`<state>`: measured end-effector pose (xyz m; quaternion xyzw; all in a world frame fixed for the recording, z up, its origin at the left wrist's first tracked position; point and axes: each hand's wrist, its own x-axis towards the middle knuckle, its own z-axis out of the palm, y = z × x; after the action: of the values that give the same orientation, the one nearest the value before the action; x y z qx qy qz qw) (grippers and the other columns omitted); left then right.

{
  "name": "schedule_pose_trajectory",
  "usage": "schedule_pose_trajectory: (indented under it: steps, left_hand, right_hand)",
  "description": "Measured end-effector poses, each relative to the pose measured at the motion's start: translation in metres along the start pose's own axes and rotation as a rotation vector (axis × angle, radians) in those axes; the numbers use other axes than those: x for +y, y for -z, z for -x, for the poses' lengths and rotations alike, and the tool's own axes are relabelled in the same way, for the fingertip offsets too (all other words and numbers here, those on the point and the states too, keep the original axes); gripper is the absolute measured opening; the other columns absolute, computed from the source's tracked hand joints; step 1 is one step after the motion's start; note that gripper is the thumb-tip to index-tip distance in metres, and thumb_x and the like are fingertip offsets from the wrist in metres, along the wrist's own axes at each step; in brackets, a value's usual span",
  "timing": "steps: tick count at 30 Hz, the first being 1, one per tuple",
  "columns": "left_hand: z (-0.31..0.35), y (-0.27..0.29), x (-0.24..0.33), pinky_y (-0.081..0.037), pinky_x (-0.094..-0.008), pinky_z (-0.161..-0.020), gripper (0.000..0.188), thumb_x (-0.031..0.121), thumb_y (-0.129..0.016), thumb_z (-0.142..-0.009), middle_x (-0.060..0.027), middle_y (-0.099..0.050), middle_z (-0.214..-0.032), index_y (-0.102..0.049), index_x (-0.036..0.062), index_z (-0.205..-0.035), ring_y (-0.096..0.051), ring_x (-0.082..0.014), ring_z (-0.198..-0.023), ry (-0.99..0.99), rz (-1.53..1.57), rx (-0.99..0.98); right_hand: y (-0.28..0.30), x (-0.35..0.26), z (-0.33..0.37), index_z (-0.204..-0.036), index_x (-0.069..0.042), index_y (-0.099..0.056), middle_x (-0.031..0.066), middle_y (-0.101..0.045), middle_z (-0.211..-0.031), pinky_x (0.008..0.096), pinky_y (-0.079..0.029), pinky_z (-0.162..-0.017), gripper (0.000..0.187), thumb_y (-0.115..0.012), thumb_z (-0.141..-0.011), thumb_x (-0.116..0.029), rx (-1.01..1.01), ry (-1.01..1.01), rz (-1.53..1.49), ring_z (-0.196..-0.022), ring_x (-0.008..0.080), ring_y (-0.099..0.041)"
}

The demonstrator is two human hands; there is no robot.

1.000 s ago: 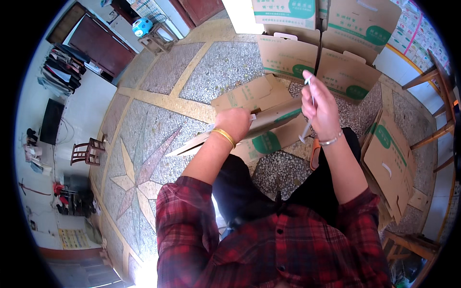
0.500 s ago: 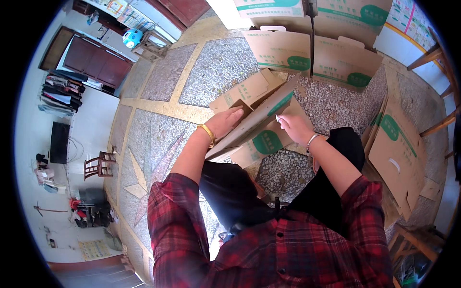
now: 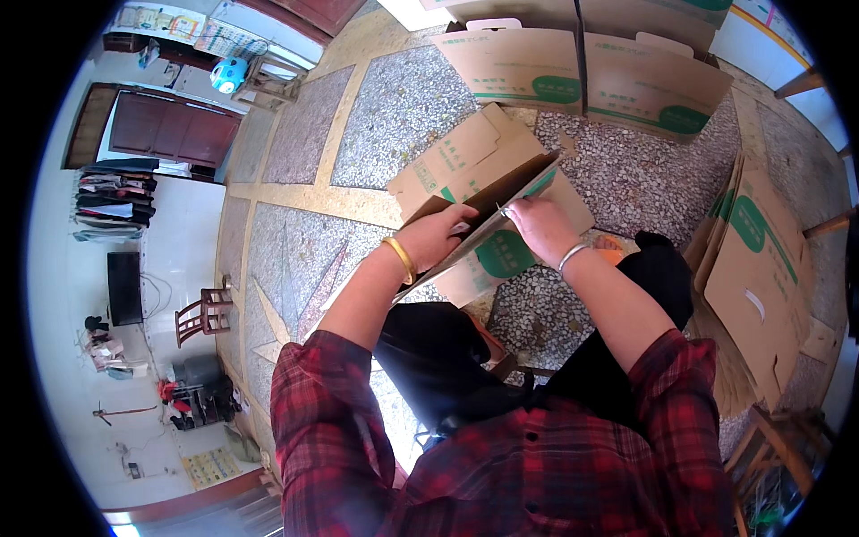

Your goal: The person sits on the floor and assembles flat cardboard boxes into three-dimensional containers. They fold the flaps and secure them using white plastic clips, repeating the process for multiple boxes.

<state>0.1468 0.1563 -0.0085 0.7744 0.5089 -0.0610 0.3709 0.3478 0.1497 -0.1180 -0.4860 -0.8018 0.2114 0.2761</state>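
A partly unfolded brown cardboard box (image 3: 480,166) with green print is tilted between my knees, its opening facing up. My left hand (image 3: 431,240), with a gold bangle, reaches into the opening. Its fingers are bent against the inside of the near panel, and a small white bit shows at their tips. My right hand (image 3: 543,227), with a silver bangle, is on the outer side of that panel near its upper edge. Thumb and finger are pinched on a small whitish piece (image 3: 506,211); its full shape is hidden by the hand.
Opened cardboard boxes (image 3: 514,67) stand on the stone floor ahead. Flattened boxes (image 3: 761,268), one with a white strip, lean at my right beside a wooden stool (image 3: 774,456). A wooden chair (image 3: 204,315) stands far left by the wall.
My left hand has moved from the outer flap into the box's opening. My right hand has brought the whitish piece against the panel. The box gapes wider, and the view has shifted slightly.
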Motion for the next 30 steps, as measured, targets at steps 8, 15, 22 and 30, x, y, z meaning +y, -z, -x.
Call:
schedule_pose_trajectory:
  steps: [8,15,22,30]
  left_hand:
    - [-0.014,-0.010,0.003,-0.046,-0.0293,-0.076,0.022,0.016,-0.056,-0.082,-0.0129,-0.064,-0.088,-0.059,0.0011,-0.098,-0.060,-0.0183,-0.082,-0.102,0.097,-0.054]
    - [-0.027,-0.024,0.003,-0.047,-0.0297,-0.070,0.024,0.022,-0.060,-0.078,-0.0121,-0.064,-0.078,-0.063,0.0009,-0.088,-0.061,-0.0177,-0.073,-0.086,0.026,-0.037]
    - [-0.030,-0.033,-0.021,-0.047,-0.0317,-0.076,0.024,0.016,-0.054,-0.077,-0.0127,-0.064,-0.088,-0.058,0.0025,-0.096,-0.061,-0.0209,-0.086,-0.104,0.119,0.026]
    - [-0.022,-0.043,-0.029,-0.046,-0.0280,-0.059,0.024,0.018,-0.042,-0.088,-0.0066,-0.061,-0.076,-0.059,0.0047,-0.100,-0.054,-0.0143,-0.064,0.009,0.430,0.010]
  right_hand:
    - [-0.013,-0.007,0.030,-0.078,-0.002,-0.056,0.0161,-0.060,-0.068,0.0440,-0.048,-0.060,0.018,-0.049,-0.083,-0.018,0.001,-0.095,0.010,-0.065,0.0334,-0.059]
    - [-0.022,-0.013,0.047,-0.077,-0.003,-0.059,0.0172,-0.060,-0.071,0.0435,-0.047,-0.061,0.014,-0.054,-0.076,-0.015,0.026,-0.135,0.051,-0.065,0.0338,-0.058]
    - [-0.035,-0.020,0.047,-0.090,0.000,-0.055,0.0187,-0.060,-0.076,0.0417,-0.047,-0.061,0.016,-0.048,-0.084,-0.013,0.025,-0.440,-0.564,-0.063,0.0328,-0.058]
    - [-0.029,-0.021,0.048,-0.091,-0.002,-0.051,0.0189,-0.058,-0.069,0.0447,-0.045,-0.062,0.016,-0.042,-0.088,-0.015,0.030,-0.286,-0.282,-0.066,0.0363,-0.057]
